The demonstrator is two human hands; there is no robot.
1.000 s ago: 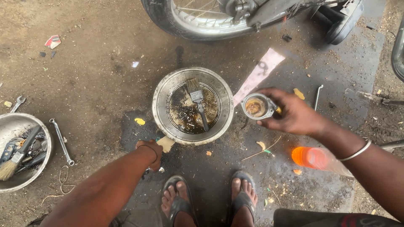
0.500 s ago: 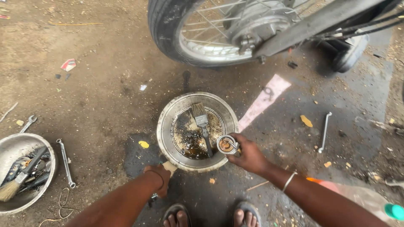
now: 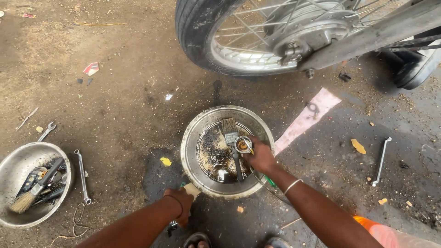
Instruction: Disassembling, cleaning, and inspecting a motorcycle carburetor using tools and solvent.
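Your right hand (image 3: pixel 261 157) was pinched around a small round metal part (image 3: pixel 243 144), fingers wrapped over its rim, so the part sat at the fingertips, at about ten o'clock from your knuckles. You held it low over the oily steel basin (image 3: pixel 193 138), inside the rim at the basin's three o'clock side, just touching or nearly touching the paintbrush (image 3: pixel 233 142) that lay in the black residue with its bristles toward twelve o'clock. A thin yellowish sliver stuck out between your fingers beside the part; what it was could not be told.

Half a second before, the same hand gripped the part at the basin's edge; a second before, it held it well outside the basin, at three o'clock, higher off the ground. The view had also shifted, so the motorcycle wheel (image 3: pixel 257 36) filled more of twelve o'clock.

Your left hand (image 3: pixel 180 202) was curled shut at the basin's six to seven o'clock rim, closed on a pale handle-like piece (image 3: pixel 192 189) there. Both forearms reached up from six o'clock, the right one wearing a bangle (image 3: pixel 292 186).

At nine o'clock a second bowl (image 3: pixel 9 160) held a brush and tools, with a spanner (image 3: pixel 81 176) beside it.
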